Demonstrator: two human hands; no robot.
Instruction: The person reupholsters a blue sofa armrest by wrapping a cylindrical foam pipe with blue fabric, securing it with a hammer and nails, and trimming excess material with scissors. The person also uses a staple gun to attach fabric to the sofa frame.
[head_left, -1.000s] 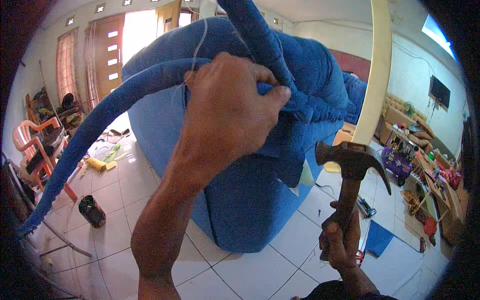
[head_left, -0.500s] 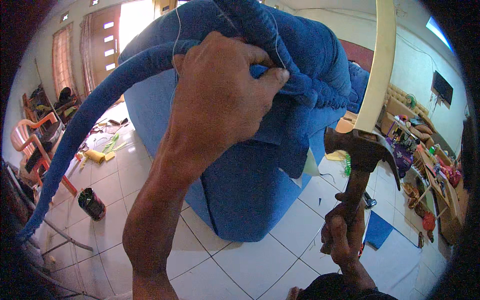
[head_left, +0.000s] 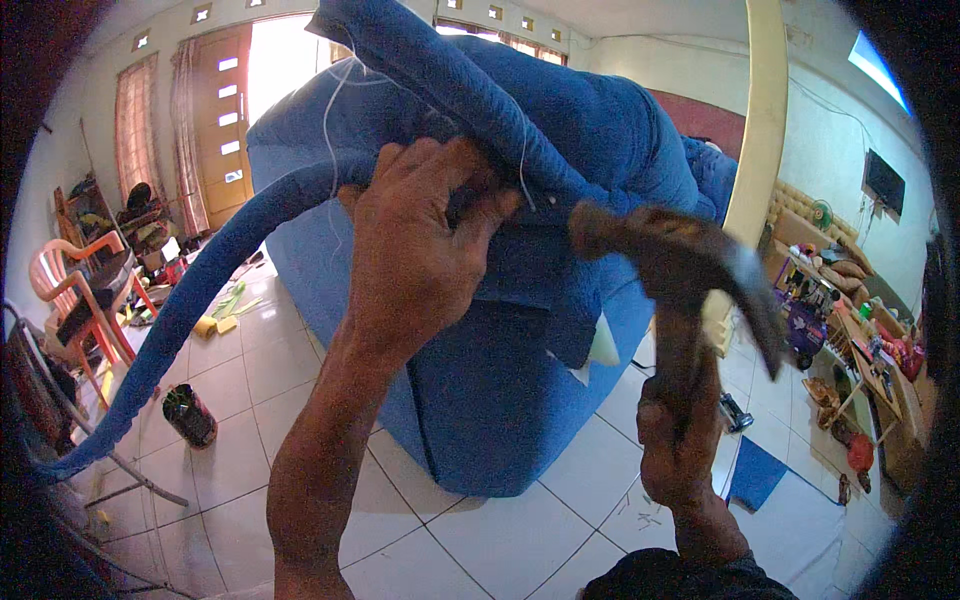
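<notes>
A blue upholstered piece of furniture stands in front of me. My left hand is closed, pressed into its blue fabric just under a padded blue roll; what the fingertips grip is hidden. A long blue fabric tube hangs from beside that hand down to the lower left. Loose white thread trails over the roll. My right hand is wrapped round the handle of a claw hammer. The hammer's striking face is close to the fabric, right of my left hand.
A pale upright post rises beyond the hammer. Dark can and orange plastic chair stand on the left. A blue fabric piece lies on the tiled floor at right, near a cluttered shelf.
The hammer has swung left and up toward the fabric. My left hand has shifted slightly left and down, and the padded roll's end now shows at the top.
</notes>
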